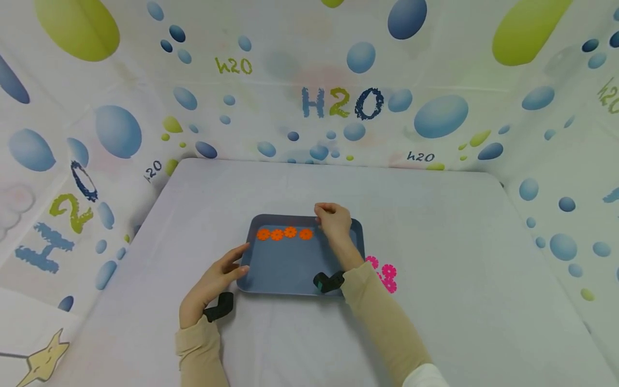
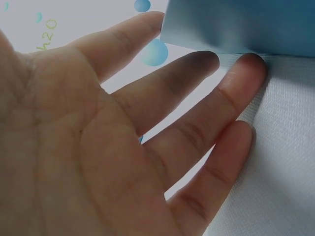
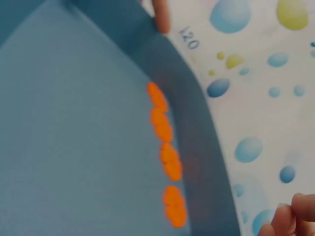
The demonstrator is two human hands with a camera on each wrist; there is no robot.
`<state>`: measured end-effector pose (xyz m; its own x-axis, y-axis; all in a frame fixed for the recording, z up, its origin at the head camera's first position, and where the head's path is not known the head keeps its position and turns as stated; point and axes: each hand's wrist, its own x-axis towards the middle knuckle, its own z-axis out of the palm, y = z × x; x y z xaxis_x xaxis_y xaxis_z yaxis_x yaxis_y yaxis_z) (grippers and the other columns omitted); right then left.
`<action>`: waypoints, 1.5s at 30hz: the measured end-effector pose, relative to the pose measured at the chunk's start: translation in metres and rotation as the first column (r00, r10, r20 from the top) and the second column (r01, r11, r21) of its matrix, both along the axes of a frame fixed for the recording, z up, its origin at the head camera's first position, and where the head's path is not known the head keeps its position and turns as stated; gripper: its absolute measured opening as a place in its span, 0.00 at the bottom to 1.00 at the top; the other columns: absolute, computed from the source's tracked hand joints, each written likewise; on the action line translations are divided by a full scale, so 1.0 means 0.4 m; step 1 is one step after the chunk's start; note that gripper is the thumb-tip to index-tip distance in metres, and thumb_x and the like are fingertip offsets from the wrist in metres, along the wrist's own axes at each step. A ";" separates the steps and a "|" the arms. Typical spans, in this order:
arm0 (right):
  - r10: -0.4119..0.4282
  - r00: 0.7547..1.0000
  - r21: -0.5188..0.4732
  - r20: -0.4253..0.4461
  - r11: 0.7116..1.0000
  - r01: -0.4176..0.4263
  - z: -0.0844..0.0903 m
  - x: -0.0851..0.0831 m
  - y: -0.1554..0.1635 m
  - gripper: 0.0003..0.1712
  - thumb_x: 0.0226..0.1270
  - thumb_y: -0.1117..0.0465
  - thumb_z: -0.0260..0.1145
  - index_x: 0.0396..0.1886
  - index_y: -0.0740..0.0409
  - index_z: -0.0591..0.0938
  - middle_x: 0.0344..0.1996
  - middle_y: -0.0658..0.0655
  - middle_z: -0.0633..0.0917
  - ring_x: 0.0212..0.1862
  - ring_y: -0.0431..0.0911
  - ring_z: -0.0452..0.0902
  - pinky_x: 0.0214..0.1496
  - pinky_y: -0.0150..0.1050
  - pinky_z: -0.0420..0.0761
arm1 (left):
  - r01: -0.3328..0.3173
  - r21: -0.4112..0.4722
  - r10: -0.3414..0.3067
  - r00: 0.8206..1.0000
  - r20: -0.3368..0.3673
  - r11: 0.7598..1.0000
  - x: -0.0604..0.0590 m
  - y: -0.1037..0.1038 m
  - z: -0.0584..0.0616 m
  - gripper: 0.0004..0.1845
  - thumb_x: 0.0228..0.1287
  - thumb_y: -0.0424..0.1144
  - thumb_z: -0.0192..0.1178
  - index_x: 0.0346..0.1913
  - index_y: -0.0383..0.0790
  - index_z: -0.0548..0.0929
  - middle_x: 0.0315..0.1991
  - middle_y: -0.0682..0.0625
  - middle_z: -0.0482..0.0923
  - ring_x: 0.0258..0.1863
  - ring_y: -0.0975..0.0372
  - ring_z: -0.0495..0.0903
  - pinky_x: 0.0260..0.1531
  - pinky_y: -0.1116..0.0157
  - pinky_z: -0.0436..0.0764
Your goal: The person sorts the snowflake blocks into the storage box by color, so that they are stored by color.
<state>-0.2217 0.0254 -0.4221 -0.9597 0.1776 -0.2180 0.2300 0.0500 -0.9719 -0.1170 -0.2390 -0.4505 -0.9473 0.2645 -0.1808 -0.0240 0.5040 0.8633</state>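
Orange gears [image 1: 283, 233] line the tray's [image 1: 290, 269] far rim, just left of the curled right hand [image 1: 333, 220], whose grasp is unclear; flat left hand [image 1: 215, 279] touches the near-left edge.

Head view high, looking down; wrist views close, seemingly sharing tray [image 1: 251, 236] edge.

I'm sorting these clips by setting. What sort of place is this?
Probably a staged tabletop recording booth, not a lived-in room: printed bubble-and-H2O backdrop walls enclose a cloth-covered table, which holds just a blue tray with orange flower pieces and pink ones beside it.
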 end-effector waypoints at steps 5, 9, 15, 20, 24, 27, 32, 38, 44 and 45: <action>-0.008 0.999 -0.036 -0.047 0.999 0.006 0.034 0.000 0.024 0.11 0.63 0.61 0.62 0.42 0.62 0.82 0.36 0.58 0.82 0.42 0.59 0.78 0.41 0.44 0.80 | 0.004 -0.005 -0.004 1.000 -0.007 1.000 0.001 0.000 0.004 0.32 0.66 0.44 0.53 0.70 0.45 0.56 0.68 0.34 0.53 0.61 0.37 0.61 0.54 0.43 0.66; -0.008 0.992 -0.050 -0.123 0.999 0.002 0.060 0.002 0.046 0.13 0.62 0.61 0.63 0.44 0.63 0.82 0.36 0.59 0.82 0.33 0.48 0.79 0.37 0.37 0.80 | 0.001 -0.005 -0.001 1.000 -0.007 1.000 0.001 0.001 0.003 0.31 0.66 0.43 0.53 0.70 0.45 0.56 0.68 0.34 0.53 0.61 0.37 0.61 0.54 0.43 0.66; -0.009 0.972 -0.057 -0.236 0.998 -0.004 0.100 0.013 0.088 0.14 0.62 0.61 0.63 0.45 0.63 0.81 0.32 0.54 0.81 0.30 0.43 0.78 0.36 0.33 0.80 | -0.004 -0.006 0.004 1.000 -0.004 1.000 -0.001 0.002 -0.003 0.32 0.66 0.43 0.53 0.70 0.45 0.56 0.67 0.33 0.53 0.61 0.37 0.61 0.54 0.43 0.65; -0.010 0.959 -0.081 -0.284 0.997 -0.014 0.121 0.025 0.128 0.15 0.61 0.62 0.64 0.47 0.61 0.81 0.30 0.50 0.80 0.33 0.45 0.78 0.35 0.31 0.79 | -0.007 -0.012 0.007 1.000 -0.017 1.000 -0.002 0.002 -0.006 0.32 0.66 0.44 0.53 0.70 0.44 0.57 0.67 0.33 0.54 0.60 0.37 0.62 0.54 0.43 0.66; -0.013 0.958 -0.095 -0.286 0.995 -0.015 0.129 0.037 0.157 0.15 0.61 0.61 0.64 0.48 0.58 0.80 0.32 0.50 0.80 0.35 0.45 0.78 0.37 0.31 0.79 | -0.003 -0.008 0.003 1.000 -0.020 1.000 -0.001 0.003 -0.005 0.31 0.66 0.43 0.53 0.70 0.45 0.57 0.67 0.33 0.54 0.60 0.36 0.62 0.54 0.43 0.66; -0.010 0.955 -0.076 -0.295 0.997 -0.013 0.128 0.045 0.178 0.16 0.61 0.60 0.64 0.49 0.57 0.79 0.33 0.51 0.80 0.36 0.45 0.78 0.38 0.31 0.79 | 0.000 -0.008 -0.001 1.000 -0.019 1.000 -0.002 0.003 -0.003 0.31 0.66 0.43 0.53 0.70 0.45 0.57 0.67 0.33 0.53 0.60 0.36 0.62 0.54 0.43 0.66; 0.033 0.947 0.011 -0.319 0.999 -0.031 0.113 0.056 0.217 0.18 0.61 0.61 0.64 0.52 0.56 0.78 0.39 0.54 0.82 0.39 0.43 0.77 0.39 0.30 0.78 | 0.004 -0.010 -0.004 1.000 -0.022 1.000 -0.002 0.004 0.003 0.31 0.66 0.43 0.53 0.70 0.44 0.57 0.67 0.32 0.53 0.60 0.36 0.62 0.54 0.44 0.67; 0.131 0.925 0.153 -0.356 0.985 -0.081 0.080 0.070 0.264 0.21 0.61 0.62 0.64 0.55 0.54 0.76 0.46 0.58 0.81 0.44 0.43 0.76 0.43 0.28 0.76 | -0.002 -0.016 0.002 1.000 -0.018 1.000 -0.003 0.006 0.003 0.31 0.66 0.43 0.53 0.70 0.45 0.57 0.67 0.32 0.54 0.59 0.36 0.62 0.53 0.43 0.66; 0.155 0.929 0.225 -0.336 0.971 -0.081 0.045 0.075 0.297 0.22 0.61 0.62 0.64 0.56 0.57 0.75 0.50 0.60 0.80 0.47 0.47 0.76 0.47 0.30 0.76 | -0.010 -0.021 0.010 1.000 -0.014 1.000 -0.005 0.007 -0.002 0.31 0.66 0.44 0.54 0.70 0.45 0.58 0.67 0.33 0.54 0.59 0.37 0.63 0.54 0.43 0.66; 0.153 0.932 0.240 -0.328 0.968 -0.074 0.040 0.077 0.302 0.22 0.61 0.62 0.64 0.56 0.57 0.75 0.50 0.60 0.80 0.48 0.47 0.76 0.47 0.32 0.76 | -0.008 -0.021 0.008 1.000 -0.012 1.000 -0.004 0.007 -0.001 0.32 0.66 0.44 0.54 0.70 0.45 0.57 0.67 0.33 0.54 0.59 0.37 0.62 0.54 0.43 0.66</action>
<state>-0.1909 0.1462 -0.4059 -0.9850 0.0685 0.1584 -0.1337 0.2772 -0.9515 -0.1187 -0.2360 -0.4510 -0.9515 0.2531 -0.1748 -0.0179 0.5217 0.8529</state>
